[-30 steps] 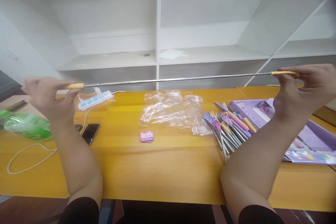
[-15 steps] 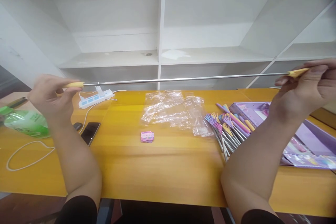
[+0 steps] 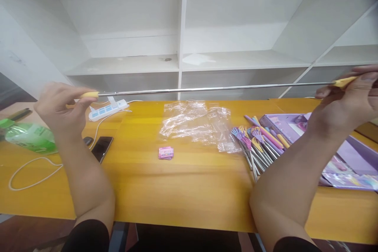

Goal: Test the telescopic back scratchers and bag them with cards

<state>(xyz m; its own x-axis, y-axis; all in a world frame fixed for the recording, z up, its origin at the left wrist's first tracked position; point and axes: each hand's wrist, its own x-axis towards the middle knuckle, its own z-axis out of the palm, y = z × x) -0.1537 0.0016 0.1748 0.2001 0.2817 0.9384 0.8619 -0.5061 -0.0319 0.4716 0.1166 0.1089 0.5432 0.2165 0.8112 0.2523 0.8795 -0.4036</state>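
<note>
i see the left hand (image 3: 63, 108) pinching one yellow end of a thin metal rod (image 3: 206, 88) and the right hand (image 3: 351, 90) gripping the other, so it stretches nearly level between them, above the tabletop (image 3: 183, 189). below its middle lie crumpled clear plastic bags (image 3: 195, 122) and small pink cards (image 3: 165, 152), while metal sticks with hand-shaped tips (image 3: 251, 145) lie beside the purple box (image 3: 360, 153) under my right hand.
</note>
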